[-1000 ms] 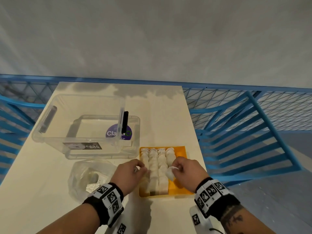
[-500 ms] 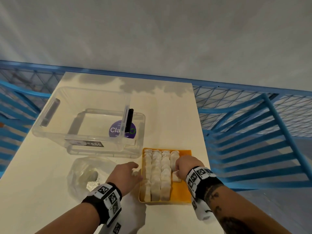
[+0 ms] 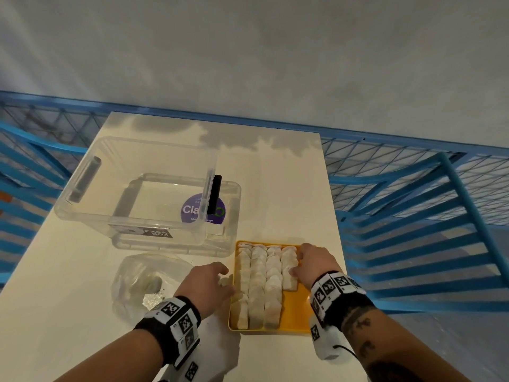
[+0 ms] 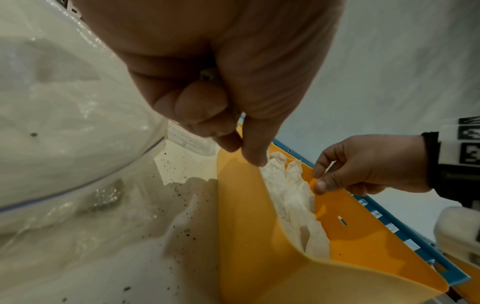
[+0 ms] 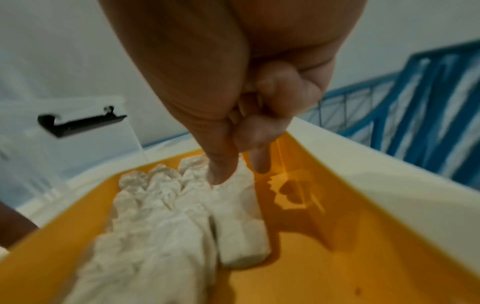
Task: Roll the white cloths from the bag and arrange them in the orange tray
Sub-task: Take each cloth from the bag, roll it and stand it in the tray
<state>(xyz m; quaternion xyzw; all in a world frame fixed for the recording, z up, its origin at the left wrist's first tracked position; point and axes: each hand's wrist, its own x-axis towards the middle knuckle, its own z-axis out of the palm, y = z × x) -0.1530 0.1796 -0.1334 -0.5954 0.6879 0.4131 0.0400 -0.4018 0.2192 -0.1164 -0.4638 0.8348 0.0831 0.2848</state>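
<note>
White packets (image 3: 259, 282) lie in four rows in the orange tray (image 3: 298, 312), near right on the desk (image 3: 289, 188). The head view hides the fingertips — the wrist views catch them: left grip (image 3: 206, 282) pinches the tray's left wall, right grip (image 3: 314, 263) nips the short right row near its far end — thumb on top.

Black wristbands (image 3: 176, 321) with white, code-printed blocks sit behind my left hand (image 3: 209, 285) and right hand (image 3: 314, 260). Below the right wristband (image 3: 349, 307), a white camera housing (image 3: 327, 346) trails a thin black cable (image 3: 347, 349); behind it, dark tattoos (image 3: 358, 325) mark my forearm.
</note>
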